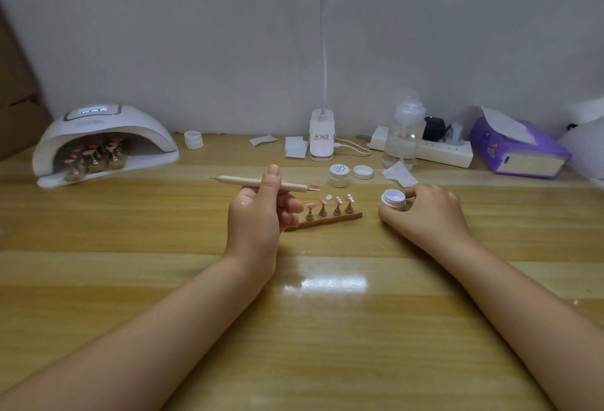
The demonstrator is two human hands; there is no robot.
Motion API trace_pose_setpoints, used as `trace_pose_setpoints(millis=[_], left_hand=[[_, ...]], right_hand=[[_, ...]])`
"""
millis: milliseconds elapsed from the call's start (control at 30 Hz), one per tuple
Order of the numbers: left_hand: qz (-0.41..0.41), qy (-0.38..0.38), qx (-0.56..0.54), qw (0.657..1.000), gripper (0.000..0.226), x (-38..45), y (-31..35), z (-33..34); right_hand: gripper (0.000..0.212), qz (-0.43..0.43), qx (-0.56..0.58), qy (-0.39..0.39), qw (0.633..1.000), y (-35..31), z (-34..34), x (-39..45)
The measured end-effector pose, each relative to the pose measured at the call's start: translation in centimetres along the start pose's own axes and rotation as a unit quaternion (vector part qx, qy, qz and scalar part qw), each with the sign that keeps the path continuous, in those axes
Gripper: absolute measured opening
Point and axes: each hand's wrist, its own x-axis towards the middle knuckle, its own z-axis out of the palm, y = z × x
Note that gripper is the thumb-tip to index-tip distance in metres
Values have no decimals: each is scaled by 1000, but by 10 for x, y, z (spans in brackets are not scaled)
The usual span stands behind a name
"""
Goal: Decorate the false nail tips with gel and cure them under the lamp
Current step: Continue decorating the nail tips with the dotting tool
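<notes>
Your left hand grips the slim wooden dotting tool; your right hand pinches the small open white gel jar. Next, probably load the tip with gel.

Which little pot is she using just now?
Start at the wooden strip of pink nail tips mid-table. Just right of it, the right hand holds a small white jar. Unlike the capped jar behind, it is open.

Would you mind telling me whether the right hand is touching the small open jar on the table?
Touching. The head view shows the right hand with thumb and fingers curled around the small open jar, no gap between them.
</notes>
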Motion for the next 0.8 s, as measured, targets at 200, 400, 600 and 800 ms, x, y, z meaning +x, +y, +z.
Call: trace_pose_setpoints(millis=[200, 400, 600, 800], left_hand=[[50, -25, 47, 997, 34, -4, 2, 0], [212, -96, 144, 962, 16, -14, 15, 7], [255, -119, 225, 933, 16, -21, 17, 8], [276, -115, 293, 908, 15, -21, 13, 5]], right_hand=[[31, -24, 36, 40, 998, -1, -2, -2], [31, -149, 124, 114, 974, -31, -15, -20], [34, -255, 136, 102, 952, -54, -21, -40], [32, -274, 123, 115, 947, -58, -21, -46]])
